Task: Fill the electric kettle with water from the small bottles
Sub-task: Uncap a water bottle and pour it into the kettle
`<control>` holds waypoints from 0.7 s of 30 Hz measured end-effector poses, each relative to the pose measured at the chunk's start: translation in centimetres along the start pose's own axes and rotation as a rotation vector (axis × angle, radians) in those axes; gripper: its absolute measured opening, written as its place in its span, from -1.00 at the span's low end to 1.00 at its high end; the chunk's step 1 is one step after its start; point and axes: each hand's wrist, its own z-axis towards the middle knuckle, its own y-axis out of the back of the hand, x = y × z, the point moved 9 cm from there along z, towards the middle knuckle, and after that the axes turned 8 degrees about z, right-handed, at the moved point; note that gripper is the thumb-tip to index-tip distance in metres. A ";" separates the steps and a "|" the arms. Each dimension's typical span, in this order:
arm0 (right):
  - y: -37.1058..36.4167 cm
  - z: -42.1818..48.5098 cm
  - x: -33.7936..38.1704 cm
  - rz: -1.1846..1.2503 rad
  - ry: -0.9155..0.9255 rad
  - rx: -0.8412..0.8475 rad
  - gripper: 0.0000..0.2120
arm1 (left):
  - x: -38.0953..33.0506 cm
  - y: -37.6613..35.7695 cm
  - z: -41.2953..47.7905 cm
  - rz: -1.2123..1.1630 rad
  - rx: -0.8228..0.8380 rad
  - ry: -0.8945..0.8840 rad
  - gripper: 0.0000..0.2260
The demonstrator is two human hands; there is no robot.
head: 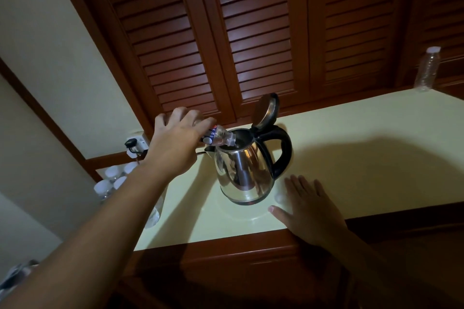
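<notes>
Kettle (241,173) of polished steel stands upright on a pale yellow bench (364,158), near its front edge, with its hinged lid (267,110) tipped up and back and its black handle (281,150) turned to the right. A person's left hand (175,138) reaches in from the left, fingers curled round the base end of a small bottle (221,138). That clear plastic bottle is tilted down to the right, its open neck resting at the rim of the kettle's mouth. Whether water is running cannot be made out in the dim light.

The right hand (308,211) lies flat on the bench just right of the kettle's base, palm down, fingers straight and slightly spread, holding nothing. A small pale round object (279,198), too blurred to identify, sits just beside its fingertips.

Another clear bottle (153,213) is partly hidden beneath the left forearm at the bench's left end. A group of white-capped bottles (113,178) stands lower down, beyond that end. One more capped bottle (426,70) stands upright at the far right corner, well apart from the kettle. A wall socket (135,143) with a black plug sits behind the left wrist, and dark louvred wooden doors (251,32) rise behind the bench.
</notes>
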 end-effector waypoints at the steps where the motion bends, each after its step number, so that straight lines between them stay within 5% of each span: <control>1: 0.0 0.0 0.0 0.003 -0.003 -0.001 -0.10 | -0.1 -0.1 0.1 0.011 -0.006 -0.009 -0.29; 16: -0.2 0.0 -0.1 0.003 0.002 0.013 -0.13 | -0.6 0.7 1.2 0.134 -0.055 -0.048 -0.19; 21: 0.4 -0.2 -0.2 0.068 0.002 -0.021 -0.28 | -1.3 0.7 1.3 0.186 -0.051 -0.103 -0.21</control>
